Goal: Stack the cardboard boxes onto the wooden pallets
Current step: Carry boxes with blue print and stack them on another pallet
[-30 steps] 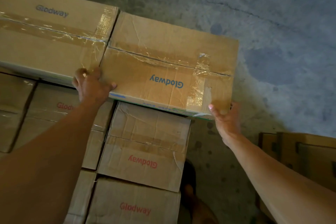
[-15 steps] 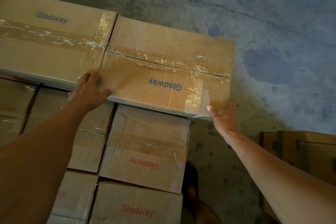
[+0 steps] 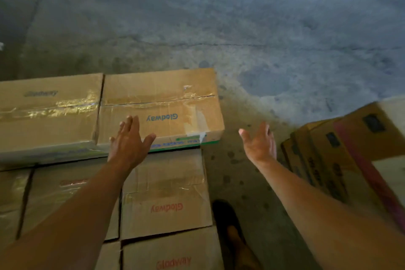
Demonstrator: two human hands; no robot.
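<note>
A taped cardboard box [image 3: 175, 98] with blue Glodway lettering lies on the top layer of the stack, snug against a second top box [image 3: 48, 112] on its left. My left hand [image 3: 129, 140] hovers flat at the box's near edge, fingers spread, holding nothing. My right hand [image 3: 260, 144] is open in the air to the right of the box, over the floor, apart from it. Lower boxes [image 3: 166, 204] with red lettering fill the layer beneath. No pallet shows; the boxes hide whatever is under them.
Grey concrete floor [image 3: 241, 17] stretches ahead and to the right. Another group of cardboard boxes [image 3: 341, 151] with a red stripe stands at the right edge. My dark shoe [image 3: 225, 217] is on the floor between the two stacks.
Both hands have let go of the blue-lettered box, which now rests pushed in beside its neighbour. The right hand has drawn away to the right, and my view has tilted up and rightwards.
</note>
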